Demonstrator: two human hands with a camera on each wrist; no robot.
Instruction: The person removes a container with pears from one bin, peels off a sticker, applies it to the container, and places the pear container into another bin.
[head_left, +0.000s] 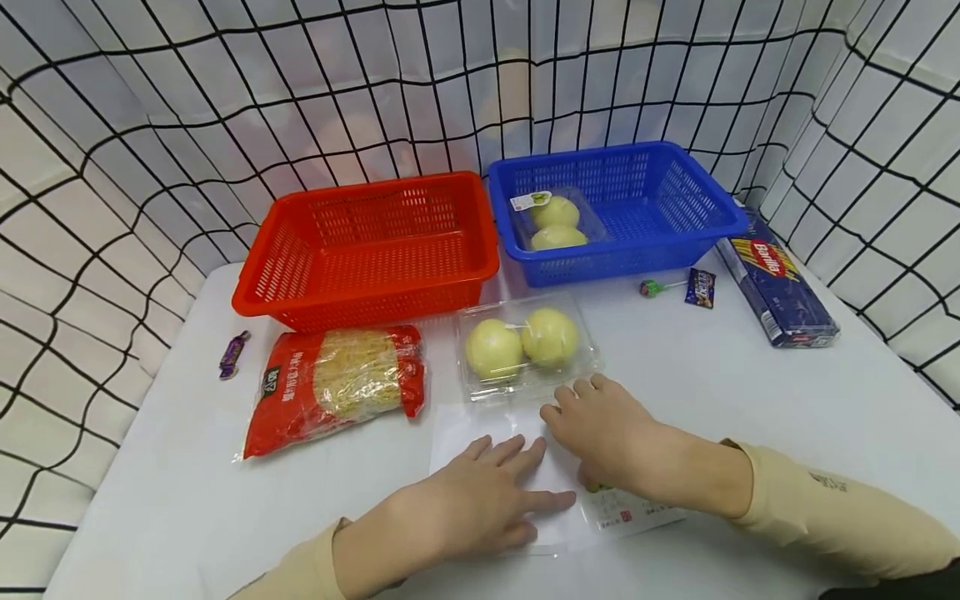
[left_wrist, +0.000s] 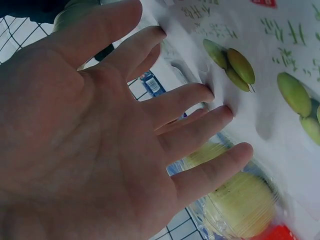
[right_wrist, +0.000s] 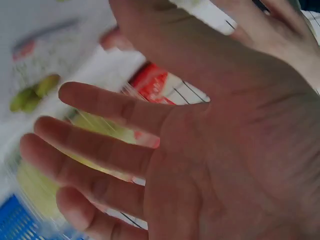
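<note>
A thin white sheet, perhaps a flat plastic bag (head_left: 645, 510), lies on the table, printed with green fruit and lettering. My left hand (head_left: 480, 500) rests over its left part, fingers spread. Over its right part is my right hand (head_left: 611, 437), with fingers loosely extended; its thumb is mostly hidden in the head view. Neither palm holds anything in the wrist views. Just beyond the hands sits a clear plastic box (head_left: 480, 389) with two round pale yellow-green fruits (head_left: 551, 337) inside.
A red basket (head_left: 367, 308) and a blue basket (head_left: 637, 265) stand at the back; the blue one holds another fruit box (head_left: 592, 223). A red noodle bag (head_left: 337, 383), purple candy (head_left: 233, 355), lollipop (head_left: 651, 288), small dark packet (head_left: 701, 288) and Barilla box (head_left: 780, 283) lie around. Black netting surrounds the table.
</note>
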